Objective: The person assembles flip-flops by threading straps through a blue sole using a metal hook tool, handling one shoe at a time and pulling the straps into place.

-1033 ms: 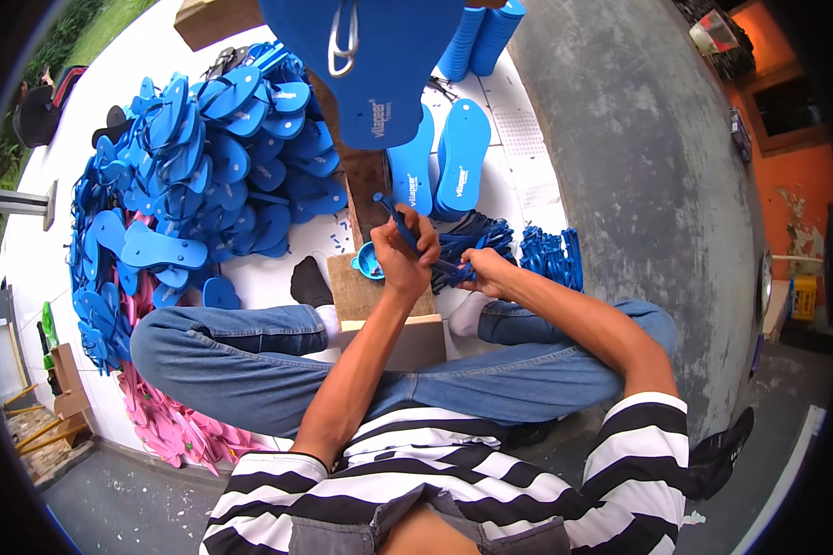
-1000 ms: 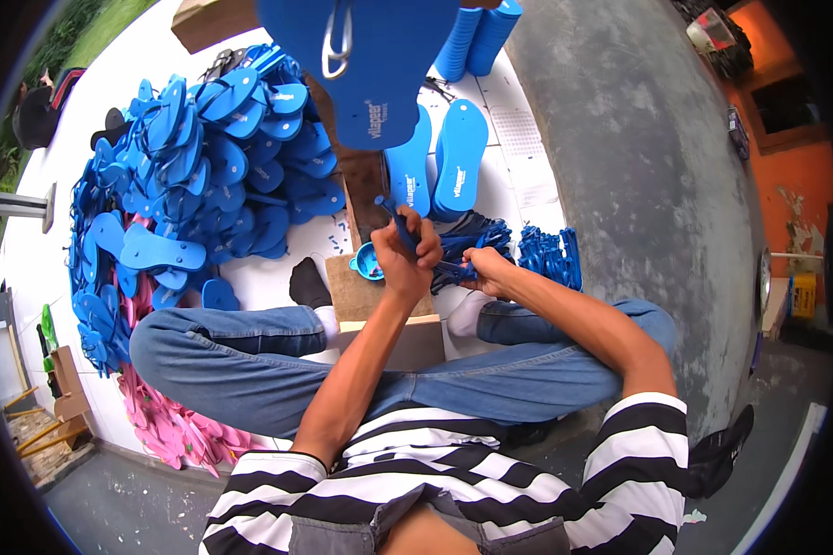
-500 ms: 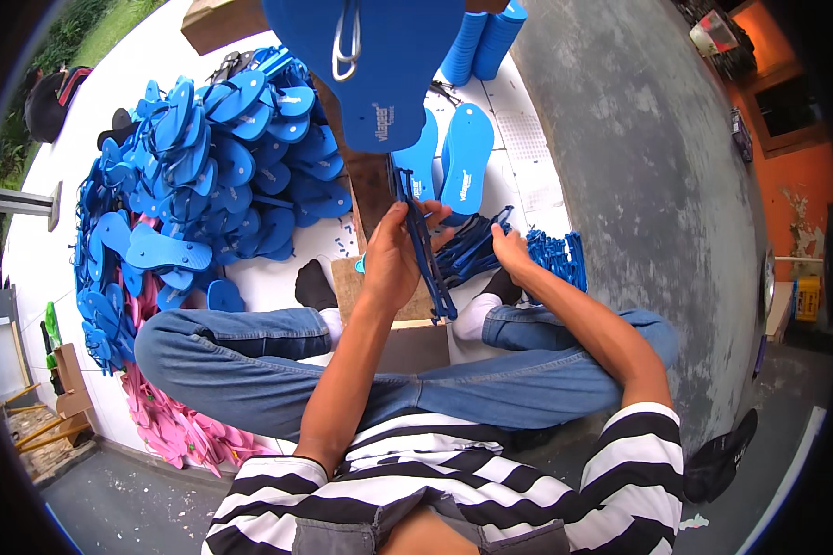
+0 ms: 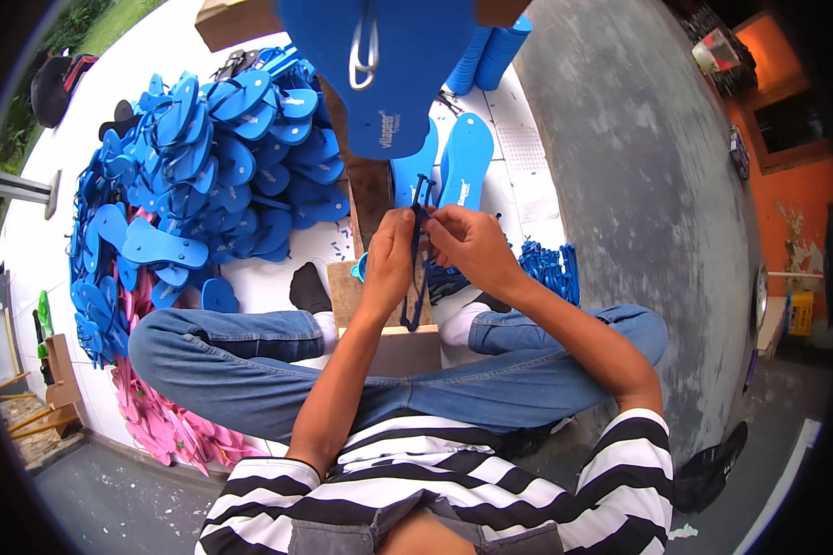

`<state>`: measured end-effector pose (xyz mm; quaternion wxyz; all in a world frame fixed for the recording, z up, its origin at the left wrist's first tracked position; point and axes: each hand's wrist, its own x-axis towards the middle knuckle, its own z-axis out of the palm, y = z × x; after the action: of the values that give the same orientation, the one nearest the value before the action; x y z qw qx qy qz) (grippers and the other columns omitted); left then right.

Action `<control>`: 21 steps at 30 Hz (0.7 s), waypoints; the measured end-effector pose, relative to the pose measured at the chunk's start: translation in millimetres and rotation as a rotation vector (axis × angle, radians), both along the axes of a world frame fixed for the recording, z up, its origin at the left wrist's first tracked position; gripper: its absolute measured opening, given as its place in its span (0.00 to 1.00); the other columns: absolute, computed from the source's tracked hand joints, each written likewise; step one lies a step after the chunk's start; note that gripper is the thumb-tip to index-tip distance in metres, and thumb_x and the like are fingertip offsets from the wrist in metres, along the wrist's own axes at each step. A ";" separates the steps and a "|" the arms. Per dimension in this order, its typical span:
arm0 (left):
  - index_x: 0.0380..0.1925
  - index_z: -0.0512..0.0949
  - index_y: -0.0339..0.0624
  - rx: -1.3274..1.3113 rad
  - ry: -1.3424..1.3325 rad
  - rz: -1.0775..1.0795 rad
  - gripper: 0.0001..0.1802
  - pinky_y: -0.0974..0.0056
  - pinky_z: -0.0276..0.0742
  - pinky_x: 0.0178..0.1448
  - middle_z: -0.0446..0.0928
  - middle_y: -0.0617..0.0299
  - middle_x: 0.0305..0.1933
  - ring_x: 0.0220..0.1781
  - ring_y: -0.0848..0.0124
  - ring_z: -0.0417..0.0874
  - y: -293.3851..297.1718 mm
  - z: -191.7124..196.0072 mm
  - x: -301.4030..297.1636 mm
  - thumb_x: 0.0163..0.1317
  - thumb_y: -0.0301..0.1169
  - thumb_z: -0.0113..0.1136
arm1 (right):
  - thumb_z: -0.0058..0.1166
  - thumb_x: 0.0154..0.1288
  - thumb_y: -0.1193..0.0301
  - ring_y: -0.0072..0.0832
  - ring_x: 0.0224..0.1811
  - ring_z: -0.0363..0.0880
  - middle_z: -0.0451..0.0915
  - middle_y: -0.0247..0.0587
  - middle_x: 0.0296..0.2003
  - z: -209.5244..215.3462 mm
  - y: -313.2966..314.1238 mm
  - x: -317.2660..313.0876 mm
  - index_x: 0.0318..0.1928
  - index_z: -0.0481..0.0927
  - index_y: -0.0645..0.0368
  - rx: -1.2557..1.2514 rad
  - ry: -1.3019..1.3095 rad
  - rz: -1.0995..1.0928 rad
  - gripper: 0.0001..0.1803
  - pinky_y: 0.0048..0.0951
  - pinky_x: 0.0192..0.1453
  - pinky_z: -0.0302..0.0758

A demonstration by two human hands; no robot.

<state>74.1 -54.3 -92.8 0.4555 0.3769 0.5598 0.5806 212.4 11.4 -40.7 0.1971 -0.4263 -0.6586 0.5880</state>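
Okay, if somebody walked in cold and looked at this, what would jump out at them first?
Probably the big heap of blue flip-flops spread over the white floor on the left, with pink ones at its near edge. Next, the large blue sole mounted at top centre. Just below it, the left hand and right hand together pinch a dark blue strap that hangs down between them.

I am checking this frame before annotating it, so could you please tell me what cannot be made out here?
Head view:
- Strap: its grip points are hidden under the fingers of the left hand and right hand.
- Big blue sole: toe end cut off by the top edge.
- Sandal pile: lower layers buried, count unclear.
- Wooden block: mostly hidden by the sole and hands.
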 end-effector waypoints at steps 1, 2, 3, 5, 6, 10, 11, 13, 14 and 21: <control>0.46 0.79 0.33 0.006 0.103 0.000 0.25 0.67 0.72 0.44 0.78 0.63 0.38 0.37 0.73 0.77 -1.9 6.1 -4.8 0.79 0.44 0.41 | 0.53 0.71 0.62 0.23 0.25 0.80 0.80 0.35 0.20 0.8 1.8 -0.6 0.40 0.79 0.66 0.050 -0.012 0.006 0.16 0.27 0.32 0.77; 0.43 0.77 0.33 -0.075 0.151 -0.022 0.24 0.67 0.74 0.38 0.76 0.64 0.33 0.31 0.71 0.78 -4.4 25.2 -8.8 0.79 0.44 0.40 | 0.52 0.71 0.63 0.24 0.24 0.80 0.79 0.35 0.21 1.4 4.8 1.1 0.39 0.78 0.65 0.078 -0.027 -0.021 0.15 0.27 0.32 0.77; 0.42 0.76 0.34 -0.092 -0.053 -0.002 0.23 0.67 0.74 0.36 0.75 0.64 0.32 0.29 0.71 0.77 -5.6 32.5 -12.0 0.79 0.44 0.40 | 0.50 0.71 0.63 0.24 0.24 0.79 0.78 0.35 0.22 2.0 9.0 3.4 0.38 0.77 0.64 0.107 -0.043 -0.048 0.14 0.27 0.31 0.76; 0.42 0.75 0.34 -0.116 -0.452 0.053 0.23 0.67 0.75 0.31 0.73 0.65 0.29 0.26 0.72 0.77 -9.6 42.0 -21.1 0.79 0.44 0.40 | 0.47 0.71 0.64 0.24 0.22 0.77 0.76 0.35 0.23 1.5 12.1 -0.2 0.36 0.75 0.61 -0.064 0.107 -0.177 0.13 0.27 0.29 0.75; 0.43 0.73 0.35 -0.143 -0.462 0.027 0.22 0.70 0.72 0.25 0.68 0.66 0.25 0.21 0.75 0.72 -12.5 49.5 -27.5 0.78 0.45 0.40 | 0.46 0.71 0.63 0.25 0.22 0.76 0.75 0.34 0.24 1.8 10.7 -2.6 0.36 0.74 0.59 -0.267 0.264 -0.285 0.12 0.27 0.28 0.74; 0.40 0.75 0.40 -0.345 -0.594 -0.123 0.20 0.73 0.48 0.18 0.57 0.75 0.18 0.16 0.84 0.56 -41.3 60.9 -59.2 0.76 0.46 0.45 | 0.43 0.72 0.61 0.17 0.16 0.60 0.66 0.30 0.23 17.3 6.0 4.2 0.34 0.68 0.53 -0.920 0.351 -0.126 0.11 0.21 0.17 0.55; 0.39 0.76 0.41 -0.362 -0.548 -0.126 0.19 0.73 0.46 0.18 0.56 0.77 0.18 0.15 0.85 0.54 -50.9 62.1 -69.4 0.76 0.46 0.46 | 0.42 0.73 0.60 0.15 0.15 0.57 0.65 0.28 0.21 20.1 10.2 10.1 0.33 0.67 0.52 -1.024 0.338 0.040 0.12 0.19 0.16 0.51; 0.39 0.80 0.41 -0.446 -0.329 -0.335 0.19 0.74 0.47 0.20 0.58 0.77 0.18 0.16 0.85 0.53 -73.4 93.3 -88.8 0.75 0.44 0.48 | 0.47 0.74 0.60 0.11 0.16 0.51 0.59 0.24 0.21 28.1 20.8 22.4 0.31 0.65 0.51 -0.955 0.158 0.292 0.14 0.18 0.15 0.44; 0.39 0.81 0.40 -0.487 -0.306 -0.378 0.20 0.75 0.48 0.20 0.58 0.77 0.18 0.17 0.85 0.53 -79.4 109.2 -85.6 0.75 0.45 0.49 | 0.48 0.74 0.60 0.10 0.16 0.50 0.59 0.23 0.21 25.4 22.7 26.2 0.32 0.65 0.51 -0.948 0.130 0.391 0.14 0.18 0.16 0.44; 0.38 0.76 0.41 -0.448 -0.300 0.020 0.21 0.73 0.53 0.15 0.61 0.76 0.18 0.14 0.85 0.58 -115.5 114.8 -161.5 0.76 0.48 0.46 | 0.47 0.77 0.57 0.09 0.16 0.52 0.60 0.23 0.20 12.9 58.5 85.3 0.32 0.66 0.51 -0.576 0.148 0.176 0.17 0.15 0.16 0.48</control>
<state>-87.3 -169.9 22.0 0.5997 0.1708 0.6043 0.4960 297.7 69.9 -27.8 0.0638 -0.3618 -0.4832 0.7947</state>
